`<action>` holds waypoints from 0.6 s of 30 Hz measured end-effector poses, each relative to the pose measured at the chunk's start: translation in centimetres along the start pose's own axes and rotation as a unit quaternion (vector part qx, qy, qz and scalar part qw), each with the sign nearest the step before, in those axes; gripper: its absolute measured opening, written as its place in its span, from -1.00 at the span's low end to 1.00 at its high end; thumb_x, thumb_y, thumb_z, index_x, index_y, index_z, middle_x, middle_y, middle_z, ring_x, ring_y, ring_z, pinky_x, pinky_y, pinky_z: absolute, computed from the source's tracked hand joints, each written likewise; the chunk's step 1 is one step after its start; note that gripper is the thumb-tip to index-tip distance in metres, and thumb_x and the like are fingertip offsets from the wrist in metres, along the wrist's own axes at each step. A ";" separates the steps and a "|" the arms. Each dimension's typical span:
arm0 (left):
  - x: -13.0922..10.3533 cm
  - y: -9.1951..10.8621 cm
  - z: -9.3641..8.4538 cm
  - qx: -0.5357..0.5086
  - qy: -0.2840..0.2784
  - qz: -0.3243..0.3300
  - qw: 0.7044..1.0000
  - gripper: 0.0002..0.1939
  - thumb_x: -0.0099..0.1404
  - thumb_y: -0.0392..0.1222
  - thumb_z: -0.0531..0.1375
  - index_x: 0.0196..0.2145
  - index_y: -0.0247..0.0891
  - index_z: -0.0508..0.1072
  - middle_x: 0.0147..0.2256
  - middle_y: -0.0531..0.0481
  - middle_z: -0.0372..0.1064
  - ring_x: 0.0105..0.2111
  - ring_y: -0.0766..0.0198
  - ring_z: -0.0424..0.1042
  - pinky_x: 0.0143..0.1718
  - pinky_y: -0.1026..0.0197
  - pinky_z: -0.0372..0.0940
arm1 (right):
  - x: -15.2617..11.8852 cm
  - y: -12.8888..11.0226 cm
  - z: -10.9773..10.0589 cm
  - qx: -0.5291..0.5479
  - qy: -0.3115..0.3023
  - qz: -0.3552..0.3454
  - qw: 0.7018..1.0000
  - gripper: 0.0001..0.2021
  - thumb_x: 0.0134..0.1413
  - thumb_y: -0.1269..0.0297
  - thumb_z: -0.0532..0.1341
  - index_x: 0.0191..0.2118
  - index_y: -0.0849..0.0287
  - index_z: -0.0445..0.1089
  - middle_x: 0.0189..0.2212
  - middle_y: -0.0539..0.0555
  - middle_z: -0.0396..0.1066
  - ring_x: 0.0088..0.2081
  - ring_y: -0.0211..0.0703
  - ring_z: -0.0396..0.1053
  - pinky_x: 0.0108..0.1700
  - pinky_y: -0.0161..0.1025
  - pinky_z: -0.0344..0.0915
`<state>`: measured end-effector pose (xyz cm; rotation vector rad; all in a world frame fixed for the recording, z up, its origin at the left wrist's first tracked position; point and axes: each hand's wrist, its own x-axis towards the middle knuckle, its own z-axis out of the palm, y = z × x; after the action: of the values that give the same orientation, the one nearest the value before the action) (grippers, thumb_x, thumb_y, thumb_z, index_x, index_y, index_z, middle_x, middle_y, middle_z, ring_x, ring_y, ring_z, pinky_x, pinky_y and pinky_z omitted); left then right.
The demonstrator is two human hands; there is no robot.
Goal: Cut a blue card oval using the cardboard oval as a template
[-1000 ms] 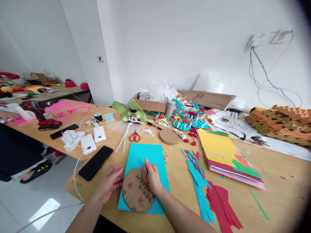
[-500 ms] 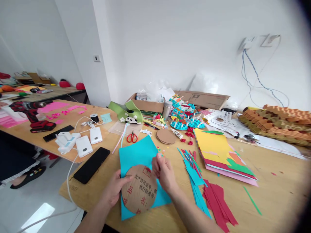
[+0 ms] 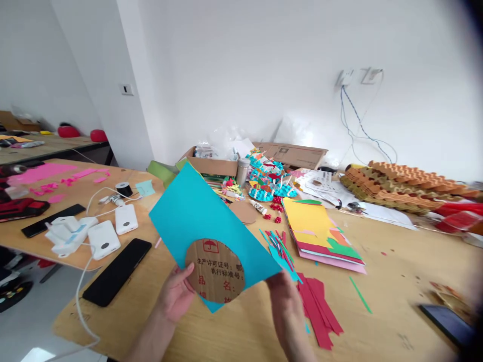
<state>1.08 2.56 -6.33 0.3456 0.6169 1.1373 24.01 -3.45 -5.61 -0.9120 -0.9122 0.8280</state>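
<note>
Left hand [image 3: 179,289]: closed in a pinch, thumb on the face of the cardboard disc [image 3: 215,274], fingers mostly hidden behind the blue sheet [image 3: 204,208]. Disc lies against the sheet, just right of my left thumb, printed side towards me. Sheet is raised off the table [image 3: 392,296] and tilted; I judge the thumb pins both layers so the disc cannot slide down.

Right hand [image 3: 287,301]: at the sheet's right corner, fingers partly curled and partly hidden by it. Cannot tell whether they grip; the contact probably steadies the far end.

Surroundings: black phone [image 3: 116,271] left of my left hand; red paper strips [image 3: 319,311] just right of my right; coloured paper stack [image 3: 313,221] beyond it, apparently set aside, within reach but outside the working spot.
</note>
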 end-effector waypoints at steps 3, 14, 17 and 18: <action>0.5 -1.7 1.0 -0.017 -0.017 -0.034 0.999 -0.62 0.17 -0.29 0.27 -0.03 -0.31 0.48 -0.15 -0.20 0.54 -0.03 0.00 0.45 0.09 -0.07 0.24 | -1.9 0.6 1.9 -0.038 -0.105 0.097 0.989 -0.44 -0.17 -0.08 0.37 -0.05 0.11 0.43 -0.07 0.21 0.47 -0.04 0.15 0.41 -0.05 0.00 0.36; -0.1 -3.2 0.8 0.027 -0.112 -0.086 0.990 -0.49 0.20 0.01 0.26 0.05 -0.27 0.40 0.14 -0.26 0.29 0.14 -0.10 0.26 0.21 -0.15 0.02 | 1.9 -1.3 1.2 -0.163 -0.023 0.023 0.986 -0.75 0.04 0.11 0.28 -0.23 0.15 0.54 -0.23 0.15 0.55 -0.16 0.08 0.49 -0.13 -0.08 0.44; -0.6 -2.4 1.5 -0.024 -0.126 -0.107 0.986 -0.34 0.20 0.25 0.13 0.09 -0.26 0.36 0.16 -0.25 0.25 0.15 -0.17 0.23 0.20 -0.19 0.02 | 1.8 -2.3 0.3 -0.299 -0.074 -0.127 0.943 -0.80 0.14 0.24 0.21 -0.14 0.08 0.51 -0.19 0.14 0.52 -0.16 0.02 0.47 -0.14 -0.12 0.43; -0.7 -2.2 1.9 -0.028 -0.123 -0.108 0.986 -0.33 0.22 0.28 0.08 0.09 -0.26 0.36 0.15 -0.26 0.27 0.13 -0.17 0.25 0.18 -0.20 0.05 | 1.5 -2.6 0.0 -0.333 -0.117 -0.172 0.920 -0.76 0.16 0.28 0.19 -0.06 0.05 0.48 -0.14 0.14 0.50 -0.13 0.01 0.46 -0.11 -0.12 0.42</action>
<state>3.63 1.15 -5.85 0.3556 0.3935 0.8849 25.10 -3.08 -2.81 -1.1986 -1.5667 0.3133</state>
